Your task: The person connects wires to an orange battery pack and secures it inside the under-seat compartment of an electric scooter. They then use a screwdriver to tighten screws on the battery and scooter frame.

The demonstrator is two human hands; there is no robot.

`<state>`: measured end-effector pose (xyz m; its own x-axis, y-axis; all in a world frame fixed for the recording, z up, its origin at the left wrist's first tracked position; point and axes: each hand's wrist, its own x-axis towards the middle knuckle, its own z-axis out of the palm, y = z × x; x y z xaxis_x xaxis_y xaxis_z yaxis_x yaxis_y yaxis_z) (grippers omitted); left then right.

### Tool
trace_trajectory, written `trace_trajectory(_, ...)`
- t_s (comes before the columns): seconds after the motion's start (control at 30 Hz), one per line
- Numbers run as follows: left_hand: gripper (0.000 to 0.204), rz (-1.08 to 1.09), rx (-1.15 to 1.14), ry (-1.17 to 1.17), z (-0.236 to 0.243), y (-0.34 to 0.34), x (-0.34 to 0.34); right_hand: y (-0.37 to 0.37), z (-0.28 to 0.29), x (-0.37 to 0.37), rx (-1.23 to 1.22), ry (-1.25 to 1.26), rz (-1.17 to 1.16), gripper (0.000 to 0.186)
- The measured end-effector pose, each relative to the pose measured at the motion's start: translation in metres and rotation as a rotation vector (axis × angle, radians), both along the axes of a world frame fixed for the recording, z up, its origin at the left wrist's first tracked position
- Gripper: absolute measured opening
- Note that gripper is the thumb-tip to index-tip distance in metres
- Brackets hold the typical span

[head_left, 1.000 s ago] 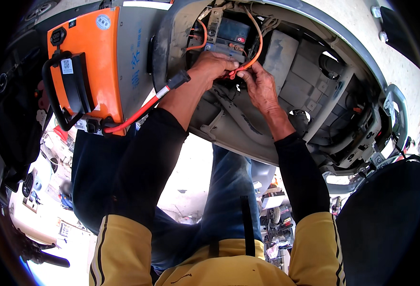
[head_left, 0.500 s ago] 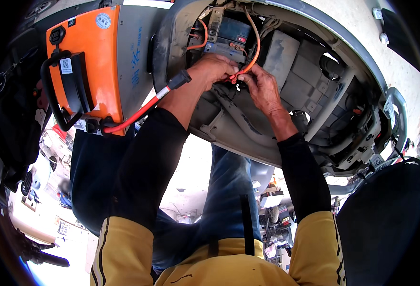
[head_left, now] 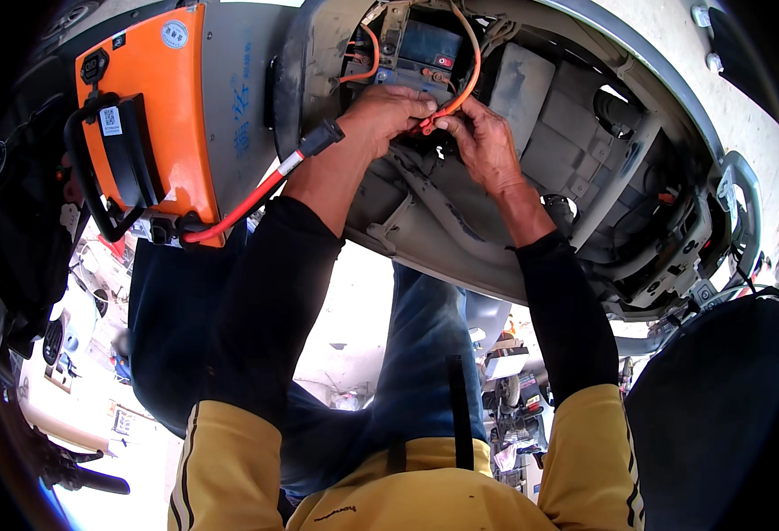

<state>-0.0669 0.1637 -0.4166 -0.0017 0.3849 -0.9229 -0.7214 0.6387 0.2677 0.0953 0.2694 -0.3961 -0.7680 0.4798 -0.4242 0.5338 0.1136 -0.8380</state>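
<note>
Over the open body of a vehicle, both my hands meet at the end of a thick orange cable (head_left: 475, 66). My left hand (head_left: 376, 122) is closed, thumb and fingers pinched beside the cable's red end (head_left: 430, 125); whatever sits between those fingertips is too small to make out. From the other side, my right hand (head_left: 488, 149) grips the orange cable between thumb and bent forefinger. The cable loops up toward the compartment's far edge. Just beyond my fingers sits a dark box with a red switch (head_left: 444, 62).
At the left stands an orange and grey battery pack (head_left: 155, 53) with a black handle (head_left: 78, 168). Its red cable (head_left: 246, 208) runs up to a black plug (head_left: 322, 136) by my left forearm. A metal tube (head_left: 447, 212) crosses the vehicle compartment (head_left: 548, 168).
Both hands have shifted slightly up and left in the picture, with the red cable end between them. The battery pack also appears a little farther left as the view moves.
</note>
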Motion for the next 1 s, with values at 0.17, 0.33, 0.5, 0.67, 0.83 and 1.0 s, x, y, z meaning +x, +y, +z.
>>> trace_trajectory(0.17, 0.023, -0.051, -0.004, -0.021, -0.006, -0.001, 0.001, 0.000, 0.002, 0.003, 0.028, -0.034, 0.045, 0.022)
trace_trajectory(0.33, 0.021, -0.042, -0.004, -0.006, -0.004, -0.001, 0.003, -0.003, 0.003, 0.003, -0.018, -0.055, 0.009, 0.021)
trace_trajectory(0.5, 0.020, 0.025, -0.012, 0.006, -0.004, -0.004, 0.005, -0.001, 0.002, 0.003, -0.046, -0.071, 0.007, 0.023)
trace_trajectory(0.67, 0.021, 0.004, -0.025, 0.016, 0.003, -0.001, 0.001, 0.001, 0.001, 0.002, -0.050, -0.086, -0.010, 0.024)
trace_trajectory(0.83, 0.024, 0.077, -0.006, 0.018, 0.004, 0.000, 0.002, 0.004, 0.000, -0.003, -0.082, -0.033, -0.014, 0.024)
trace_trajectory(1.0, 0.027, -0.057, -0.002, 0.020, -0.009, -0.004, 0.005, 0.000, 0.001, 0.000, 0.052, -0.003, 0.080, 0.022)
